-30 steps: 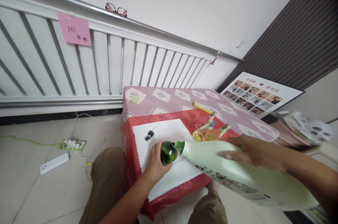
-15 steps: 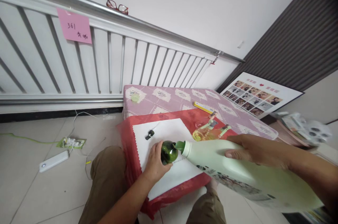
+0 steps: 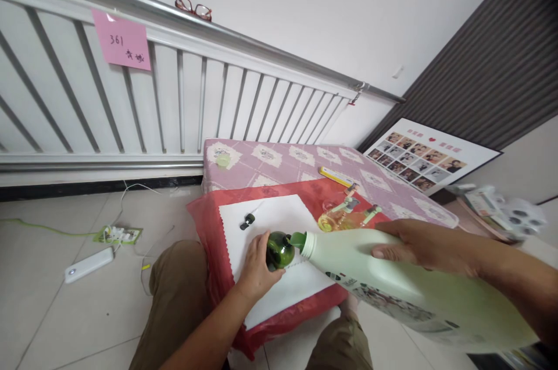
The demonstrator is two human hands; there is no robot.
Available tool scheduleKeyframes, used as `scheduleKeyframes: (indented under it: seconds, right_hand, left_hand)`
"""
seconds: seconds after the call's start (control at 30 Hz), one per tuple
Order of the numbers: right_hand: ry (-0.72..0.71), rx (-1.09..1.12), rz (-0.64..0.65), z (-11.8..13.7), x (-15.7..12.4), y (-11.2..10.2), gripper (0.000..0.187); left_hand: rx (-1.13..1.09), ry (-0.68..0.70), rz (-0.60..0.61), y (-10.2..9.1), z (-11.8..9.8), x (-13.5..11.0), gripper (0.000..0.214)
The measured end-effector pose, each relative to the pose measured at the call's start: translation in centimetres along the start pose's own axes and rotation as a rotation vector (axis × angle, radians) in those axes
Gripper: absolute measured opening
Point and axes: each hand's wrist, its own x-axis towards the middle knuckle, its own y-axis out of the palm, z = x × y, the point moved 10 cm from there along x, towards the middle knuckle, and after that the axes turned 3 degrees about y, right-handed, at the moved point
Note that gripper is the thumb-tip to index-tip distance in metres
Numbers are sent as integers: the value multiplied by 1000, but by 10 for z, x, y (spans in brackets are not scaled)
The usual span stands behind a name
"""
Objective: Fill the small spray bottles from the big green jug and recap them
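My left hand [image 3: 255, 272] is wrapped around a small dark green bottle [image 3: 280, 249] standing on a white sheet [image 3: 270, 224] over a red cloth [image 3: 209, 230]. My right hand [image 3: 418, 246] grips a large pale green jug [image 3: 392, 283], tipped over so its green spout [image 3: 297, 238] touches the small bottle's mouth. A small black cap [image 3: 247, 221] lies on the white sheet, left of the bottle. Beyond the jug lie two clear bottles of yellow liquid [image 3: 344, 216].
A low table with a pink patterned cloth [image 3: 288, 160] holds a yellow box [image 3: 335, 177] and a pale green lid [image 3: 222, 161]. A white radiator [image 3: 174, 108] lines the wall with red glasses [image 3: 193, 8] on top. A power bank [image 3: 88, 264] and cables lie on the floor.
The view has shifted slightly. The jug stays tilted with its spout at the small bottle, and both hands keep their hold.
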Motion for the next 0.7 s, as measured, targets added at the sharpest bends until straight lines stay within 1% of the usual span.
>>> scheduleKeyframes:
  seconds: [0.13, 0.4, 0.7]
  right_hand:
    - [-12, 1, 12, 2, 1, 0, 55]
    - [-6, 72, 24, 1, 0, 2, 48]
    - [33, -25, -13, -3, 0, -3, 52]
  left_hand:
    - [6, 5, 4, 1, 0, 0, 90]
    - [21, 7, 12, 2, -2, -1, 90]
    - [14, 4, 19, 3, 0, -1, 90]
